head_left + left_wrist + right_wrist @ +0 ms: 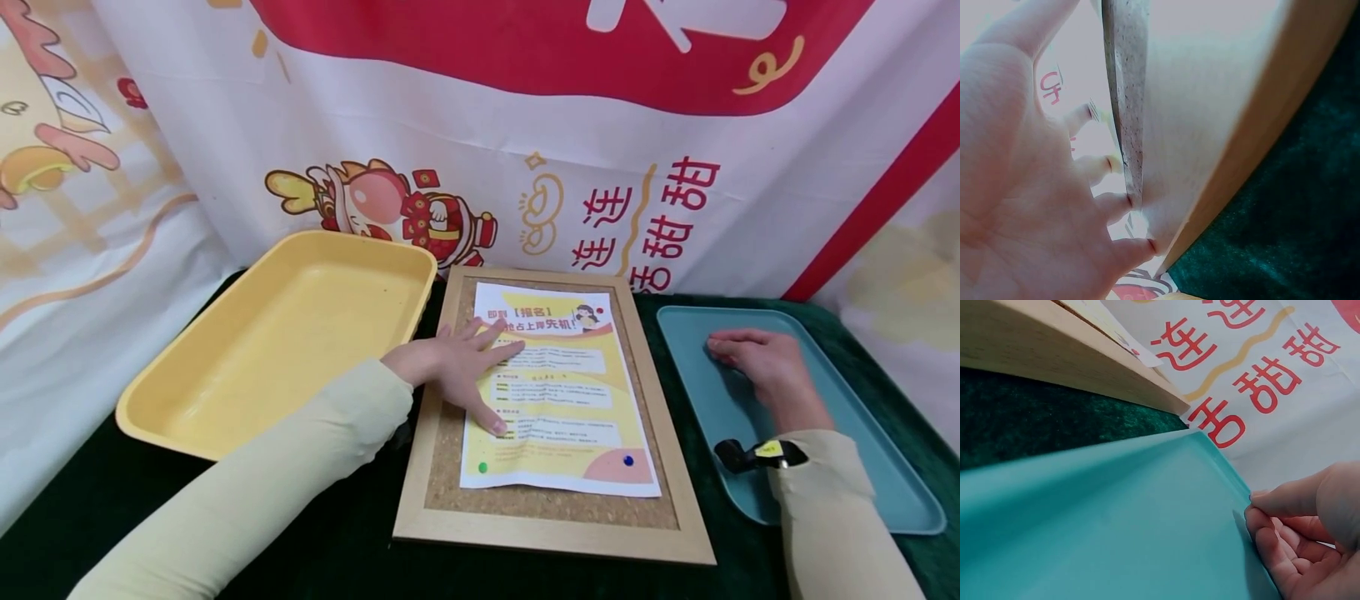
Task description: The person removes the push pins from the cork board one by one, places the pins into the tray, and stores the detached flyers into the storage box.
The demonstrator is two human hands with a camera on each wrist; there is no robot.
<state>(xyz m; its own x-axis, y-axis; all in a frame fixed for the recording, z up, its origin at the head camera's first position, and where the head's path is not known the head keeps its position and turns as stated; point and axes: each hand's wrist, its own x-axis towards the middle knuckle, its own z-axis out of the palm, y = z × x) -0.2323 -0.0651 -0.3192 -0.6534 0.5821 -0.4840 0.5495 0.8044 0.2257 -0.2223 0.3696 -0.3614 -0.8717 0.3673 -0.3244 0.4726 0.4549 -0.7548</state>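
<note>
A printed yellow-and-white sheet (551,450) lies on a cork board (450,467) with a light wooden frame (555,542). My left hand (461,367) rests on the sheet's left side, fingers spread. Near the sheet's lower corners are a green pushpin (483,468) and a blue pushpin (628,461); a small red round head (599,311) shows near its upper right corner. Over the blue-green tray (847,417) is my right hand (768,371), fingers curled and thumb tip against the index finger. Nothing shows between them; something tiny could be hidden there.
A deep yellow tray (300,325) stands left of the board. Dark green cloth (315,542) covers the table. Behind everything hangs a white and red printed curtain (480,108), close to the far edges of the board and trays.
</note>
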